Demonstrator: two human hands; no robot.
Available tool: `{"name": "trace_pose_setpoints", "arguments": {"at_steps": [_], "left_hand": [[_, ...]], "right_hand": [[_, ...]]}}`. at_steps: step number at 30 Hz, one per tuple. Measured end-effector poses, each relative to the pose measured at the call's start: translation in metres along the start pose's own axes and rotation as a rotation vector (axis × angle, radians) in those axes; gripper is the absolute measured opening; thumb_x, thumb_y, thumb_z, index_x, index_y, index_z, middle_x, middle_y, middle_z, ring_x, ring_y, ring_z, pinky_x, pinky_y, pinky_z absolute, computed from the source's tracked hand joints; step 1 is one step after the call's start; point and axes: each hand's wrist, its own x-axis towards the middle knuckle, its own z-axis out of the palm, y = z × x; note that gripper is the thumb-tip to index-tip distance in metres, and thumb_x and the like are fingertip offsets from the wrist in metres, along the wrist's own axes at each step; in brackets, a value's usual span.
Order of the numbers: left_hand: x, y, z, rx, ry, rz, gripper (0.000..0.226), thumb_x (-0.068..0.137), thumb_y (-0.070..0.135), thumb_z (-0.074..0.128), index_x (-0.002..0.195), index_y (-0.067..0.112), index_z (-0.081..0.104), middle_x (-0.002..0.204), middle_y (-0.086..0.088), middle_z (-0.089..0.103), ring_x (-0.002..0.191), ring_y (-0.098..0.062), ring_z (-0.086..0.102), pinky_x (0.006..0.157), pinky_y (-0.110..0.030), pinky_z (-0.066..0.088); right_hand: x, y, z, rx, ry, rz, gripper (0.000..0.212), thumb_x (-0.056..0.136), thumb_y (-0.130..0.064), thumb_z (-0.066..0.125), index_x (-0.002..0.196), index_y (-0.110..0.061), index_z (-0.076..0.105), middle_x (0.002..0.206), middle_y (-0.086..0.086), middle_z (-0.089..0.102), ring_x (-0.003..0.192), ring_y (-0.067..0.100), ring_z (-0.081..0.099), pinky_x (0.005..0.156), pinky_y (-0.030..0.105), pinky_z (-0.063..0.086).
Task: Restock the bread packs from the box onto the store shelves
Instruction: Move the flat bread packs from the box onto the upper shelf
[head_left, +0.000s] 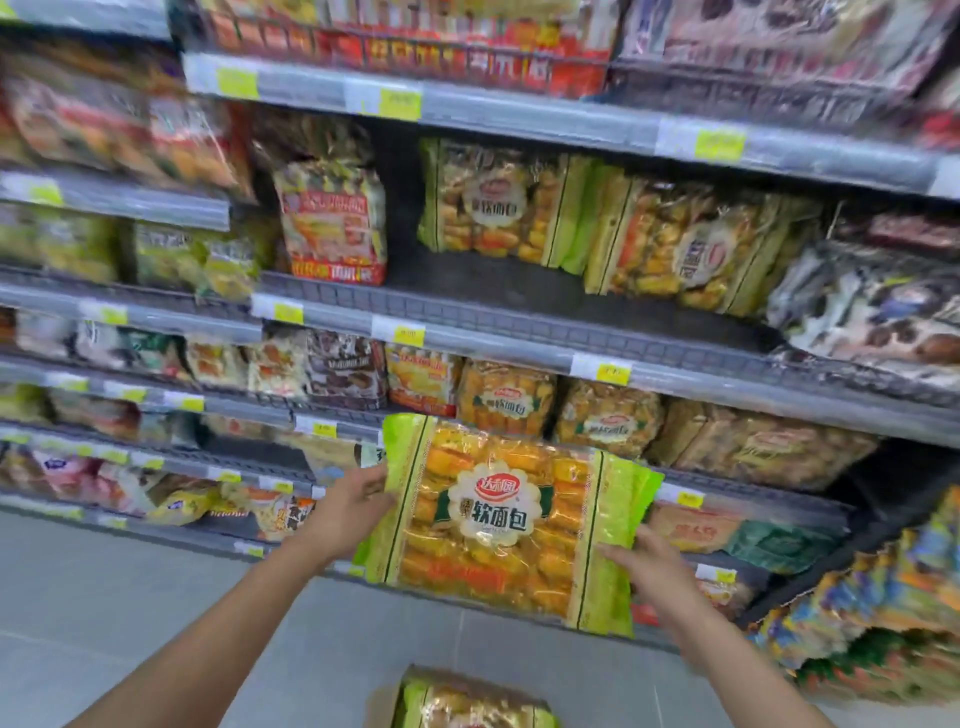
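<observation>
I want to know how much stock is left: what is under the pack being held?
Below the held pack, on the floor, sits the box with another bread pack on top. Anything beneath that one is covered.

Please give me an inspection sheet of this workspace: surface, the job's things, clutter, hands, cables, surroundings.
Surface: grey shelf with a bare gap between green bread packs.
Job's things: bread pack held up in front of the shelves; another pack in the box below.
Clutter: nothing seen.
Hands: left hand grips the pack's left edge; right hand at its right edge, grip unclear.
Cables: nothing seen.
Surroundings: stocked snack shelves, grey tile floor.
</observation>
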Motion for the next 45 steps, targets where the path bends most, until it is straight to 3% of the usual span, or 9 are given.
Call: {"name": "trace_pose_setpoints", "arguments": {"at_steps": [5,10,17,23,26,30,32,36,45], "left_hand": [[-0.024,0.065,-0.052,-0.096,0.018,0.155,0.02,0.098,0.018,0.064,0.114,0.029,0.06,0.112,0.016,0.063,0.105,-0.009,0.06,0.093,-0.03,0.045],[-0.028,0.102,-0.086,-0.131,0.068,0.226,0.027,0.098,0.009,0.062,0.117,0.027,0.066,0.109,0.026,0.065,0.108,-0.003,0.06,0.108,-0.032,0.042],[-0.045,0.142,-0.108,-0.121,0.091,0.294,0.023,0.101,0.013,0.059,0.109,0.035,0.057,0.098,0.028,0.059,0.094,0.005,0.058,0.084,-0.018,0.042],[-0.068,0.163,-0.112,-0.104,0.106,0.308,0.026,0.102,0.013,0.056,0.109,0.033,0.069,0.097,0.028,0.075,0.093,0.007,0.069,0.072,-0.009,0.049],[-0.087,0.173,-0.106,-0.089,0.134,0.31,0.027,0.103,0.012,0.054,0.109,0.033,0.069,0.097,0.026,0.075,0.087,0.01,0.069,0.083,-0.02,0.056],[-0.107,0.187,-0.089,-0.099,0.169,0.328,0.027,0.104,0.011,0.051,0.124,0.02,0.068,0.114,0.004,0.075,0.052,0.011,0.059,0.086,-0.048,0.055],[-0.111,0.191,-0.081,-0.08,0.197,0.344,0.028,0.104,0.011,0.051,0.127,0.016,0.067,0.115,0.002,0.074,0.065,0.01,0.064,0.098,-0.054,0.048],[-0.105,0.193,-0.071,-0.059,0.246,0.322,0.036,0.104,0.019,0.054,0.139,0.015,0.058,0.13,0.004,0.065,0.126,-0.035,0.057,0.104,-0.046,0.047],[-0.051,0.192,-0.072,0.002,0.251,0.294,0.042,0.106,0.022,0.05,0.146,0.011,0.049,0.14,0.0,0.056,0.131,-0.021,0.051,0.1,-0.029,0.037]], "right_hand": [[-0.054,-0.075,-0.009,0.02,0.065,-0.199,0.025,0.086,-0.009,0.076,0.105,-0.022,0.067,0.106,-0.009,0.07,0.102,0.012,0.064,0.073,0.021,0.047],[-0.092,-0.135,-0.013,0.063,0.05,-0.373,0.036,0.089,-0.013,0.073,0.114,-0.028,0.051,0.109,-0.02,0.055,0.104,0.004,0.055,0.089,0.025,0.038],[-0.105,-0.176,-0.023,0.106,-0.016,-0.41,0.045,0.091,-0.02,0.071,0.13,-0.031,0.051,0.127,-0.016,0.058,0.094,-0.013,0.05,0.089,0.025,0.04],[-0.118,-0.193,-0.033,0.087,0.013,-0.452,0.065,0.094,-0.016,0.067,0.151,-0.011,0.037,0.126,-0.009,0.044,0.116,0.009,0.041,0.1,0.029,0.034],[-0.116,-0.185,-0.041,0.046,-0.016,-0.411,0.08,0.094,-0.029,0.067,0.158,-0.018,0.02,0.162,-0.004,0.025,0.147,0.02,0.029,0.117,0.043,0.027],[-0.124,-0.174,-0.052,0.119,-0.035,-0.395,0.083,0.095,-0.026,0.066,0.16,-0.023,0.014,0.166,-0.003,0.014,0.152,0.024,0.02,0.118,0.049,0.025],[-0.127,-0.17,-0.058,0.138,-0.029,-0.404,0.085,0.094,-0.024,0.068,0.16,-0.023,0.015,0.166,-0.003,0.015,0.151,0.023,0.02,0.118,0.048,0.025],[-0.131,-0.168,-0.069,0.126,-0.009,-0.439,0.087,0.092,-0.019,0.07,0.159,-0.019,0.015,0.165,0.0,0.019,0.151,0.023,0.022,0.119,0.045,0.025],[-0.103,-0.19,-0.061,0.046,0.017,-0.499,0.088,0.089,-0.028,0.074,0.158,-0.02,0.02,0.162,-0.001,0.028,0.148,0.022,0.029,0.115,0.041,0.031]]}}
